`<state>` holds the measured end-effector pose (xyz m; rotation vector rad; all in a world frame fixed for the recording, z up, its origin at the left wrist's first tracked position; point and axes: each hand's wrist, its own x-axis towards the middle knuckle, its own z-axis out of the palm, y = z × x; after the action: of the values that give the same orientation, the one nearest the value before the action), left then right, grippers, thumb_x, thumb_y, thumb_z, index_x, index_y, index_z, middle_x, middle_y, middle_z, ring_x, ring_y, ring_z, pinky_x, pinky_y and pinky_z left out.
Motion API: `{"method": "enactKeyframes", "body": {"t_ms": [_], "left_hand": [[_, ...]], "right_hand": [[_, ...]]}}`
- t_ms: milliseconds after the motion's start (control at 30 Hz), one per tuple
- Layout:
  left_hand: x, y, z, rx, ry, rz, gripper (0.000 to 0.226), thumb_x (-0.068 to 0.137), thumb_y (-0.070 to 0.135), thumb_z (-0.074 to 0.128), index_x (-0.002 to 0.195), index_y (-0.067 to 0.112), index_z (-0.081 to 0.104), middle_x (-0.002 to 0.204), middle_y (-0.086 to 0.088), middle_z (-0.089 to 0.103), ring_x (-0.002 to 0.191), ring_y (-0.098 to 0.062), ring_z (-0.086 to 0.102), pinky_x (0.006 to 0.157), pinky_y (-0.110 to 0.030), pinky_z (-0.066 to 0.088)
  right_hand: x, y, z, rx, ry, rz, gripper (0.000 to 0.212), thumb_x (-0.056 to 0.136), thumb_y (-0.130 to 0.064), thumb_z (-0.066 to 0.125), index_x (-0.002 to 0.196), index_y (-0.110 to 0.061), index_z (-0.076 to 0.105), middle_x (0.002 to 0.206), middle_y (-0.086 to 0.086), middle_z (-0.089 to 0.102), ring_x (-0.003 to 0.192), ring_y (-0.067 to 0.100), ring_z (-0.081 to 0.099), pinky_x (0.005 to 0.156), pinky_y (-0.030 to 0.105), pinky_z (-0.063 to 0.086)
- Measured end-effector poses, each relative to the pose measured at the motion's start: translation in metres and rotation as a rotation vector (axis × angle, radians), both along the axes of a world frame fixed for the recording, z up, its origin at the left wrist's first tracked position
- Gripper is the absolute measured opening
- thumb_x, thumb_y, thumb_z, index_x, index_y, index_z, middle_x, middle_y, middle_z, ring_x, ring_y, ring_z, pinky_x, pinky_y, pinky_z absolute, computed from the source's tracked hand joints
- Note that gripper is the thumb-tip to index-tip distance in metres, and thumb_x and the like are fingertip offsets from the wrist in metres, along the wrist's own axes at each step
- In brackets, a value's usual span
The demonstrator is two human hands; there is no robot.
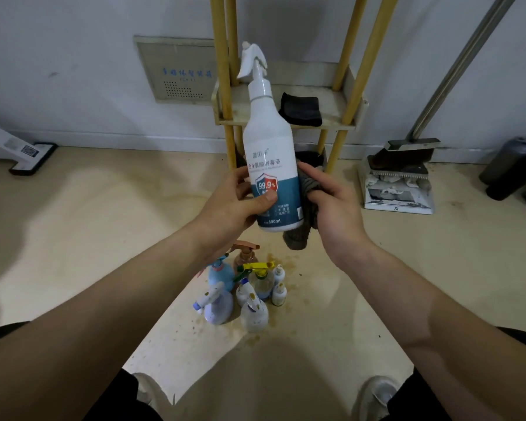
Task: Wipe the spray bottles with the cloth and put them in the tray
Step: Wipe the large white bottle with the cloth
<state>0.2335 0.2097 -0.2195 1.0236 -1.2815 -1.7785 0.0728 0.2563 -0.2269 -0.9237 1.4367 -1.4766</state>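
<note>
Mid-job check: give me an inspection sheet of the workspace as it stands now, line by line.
Surface: beige floor, brown stains by the standing bottles.
Job's things: white bottle held upright; cloth against its right side; floor bottles clustered, some stained; tray holds a folded dark cloth.
Clutter: dustpan with a brush at right, debris in it.
Hands: left hand grips the white bottle's lower body; right hand holds the cloth to it.
Cables: nothing seen.
Surroundings: wall with a panel; dark container far right.
</note>
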Motion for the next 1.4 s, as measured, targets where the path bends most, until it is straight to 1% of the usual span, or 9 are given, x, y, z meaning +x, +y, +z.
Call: {"method": "enactKeyframes", "body": {"t_ms": [100, 267, 400, 567, 800, 1000, 1133, 1300, 1400], "left_hand": [[-0.005, 0.002, -0.001, 0.006, -0.022, 0.012, 0.054, 0.091, 0.012, 0.067, 0.135, 0.021, 0.035, 0.125, -0.004, 0.063, 0.117, -0.023, 0.061, 0.102, -0.042, 0.051], [-0.010, 0.002, 0.001, 0.013, 0.019, 0.143, 0.081, 0.070, 0.039, 0.074, 0.139, 0.013, 0.039, 0.131, -0.005, 0.062, 0.118, -0.023, 0.064, 0.102, -0.047, 0.053], [-0.003, -0.003, 0.004, 0.083, 0.102, 0.121, 0.060, 0.078, 0.037, 0.071, 0.132, 0.015, 0.058, 0.121, -0.004, 0.072, 0.113, -0.022, 0.069, 0.093, -0.042, 0.058], [-0.002, -0.002, 0.008, 0.156, 0.144, 0.070, 0.045, 0.079, 0.038, 0.066, 0.115, 0.012, 0.064, 0.096, -0.003, 0.078, 0.099, -0.022, 0.073, 0.086, -0.041, 0.060], [-0.003, -0.006, 0.004, 0.106, 0.071, 0.179, 0.027, 0.095, 0.029, 0.063, 0.115, 0.012, 0.063, 0.102, -0.007, 0.076, 0.097, -0.025, 0.074, 0.091, -0.049, 0.058], [-0.008, -0.001, 0.002, -0.045, -0.090, 0.198, 0.080, 0.064, 0.042, 0.080, 0.133, 0.014, 0.051, 0.122, -0.006, 0.064, 0.108, -0.021, 0.068, 0.093, -0.049, 0.058], [-0.011, 0.000, 0.000, -0.050, -0.105, 0.163, 0.057, 0.081, 0.029, 0.079, 0.130, 0.016, 0.052, 0.118, 0.000, 0.066, 0.106, -0.018, 0.068, 0.092, -0.047, 0.058], [-0.006, -0.008, -0.004, -0.071, -0.173, 0.246, 0.059, 0.080, 0.029, 0.083, 0.130, 0.014, 0.054, 0.118, 0.000, 0.070, 0.101, -0.017, 0.071, 0.092, -0.050, 0.058], [-0.005, -0.003, -0.001, -0.053, -0.186, 0.263, 0.062, 0.078, 0.030, 0.085, 0.126, 0.016, 0.047, 0.118, 0.001, 0.064, 0.104, -0.019, 0.068, 0.089, -0.049, 0.060]], "right_hand": [[0.003, 0.004, 0.001, -0.008, 0.102, -0.016, 0.051, 0.098, 0.006, 0.041, 0.130, -0.025, 0.066, 0.127, -0.008, 0.068, 0.114, 0.008, 0.065, 0.096, 0.040, 0.057], [0.018, 0.012, -0.002, -0.123, 0.249, 0.020, 0.051, 0.099, -0.003, 0.050, 0.142, -0.030, 0.056, 0.133, -0.005, 0.065, 0.092, 0.016, 0.063, 0.081, 0.037, 0.056], [0.016, 0.013, 0.003, -0.119, 0.243, 0.027, 0.049, 0.102, -0.004, 0.047, 0.143, -0.030, 0.054, 0.122, -0.014, 0.067, 0.070, 0.002, 0.067, 0.063, 0.019, 0.058], [0.010, 0.005, -0.001, 0.008, 0.129, 0.123, 0.041, 0.106, -0.006, 0.041, 0.138, -0.023, 0.060, 0.124, -0.006, 0.070, 0.111, 0.010, 0.068, 0.092, 0.031, 0.058], [0.011, 0.004, 0.001, 0.062, 0.129, 0.128, 0.042, 0.100, 0.000, 0.045, 0.124, -0.024, 0.070, 0.109, -0.005, 0.076, 0.099, 0.016, 0.073, 0.080, 0.037, 0.061], [0.018, 0.013, 0.005, -0.168, 0.342, 0.001, 0.046, 0.100, -0.006, 0.051, 0.138, -0.031, 0.059, 0.123, -0.019, 0.067, 0.106, 0.007, 0.068, 0.086, 0.037, 0.061], [0.012, 0.008, 0.002, -0.004, 0.272, 0.020, 0.045, 0.104, -0.009, 0.044, 0.139, -0.032, 0.059, 0.103, -0.025, 0.071, 0.079, 0.009, 0.072, 0.070, 0.030, 0.063], [0.012, 0.011, -0.007, 0.143, 0.173, 0.202, 0.044, 0.096, -0.001, 0.042, 0.116, -0.026, 0.073, 0.107, -0.006, 0.076, 0.103, 0.013, 0.070, 0.092, 0.035, 0.057], [0.016, 0.015, -0.009, 0.111, 0.270, 0.302, 0.039, 0.091, -0.014, 0.063, 0.128, -0.025, 0.061, 0.114, -0.007, 0.070, 0.105, 0.008, 0.065, 0.086, 0.026, 0.056]]}}
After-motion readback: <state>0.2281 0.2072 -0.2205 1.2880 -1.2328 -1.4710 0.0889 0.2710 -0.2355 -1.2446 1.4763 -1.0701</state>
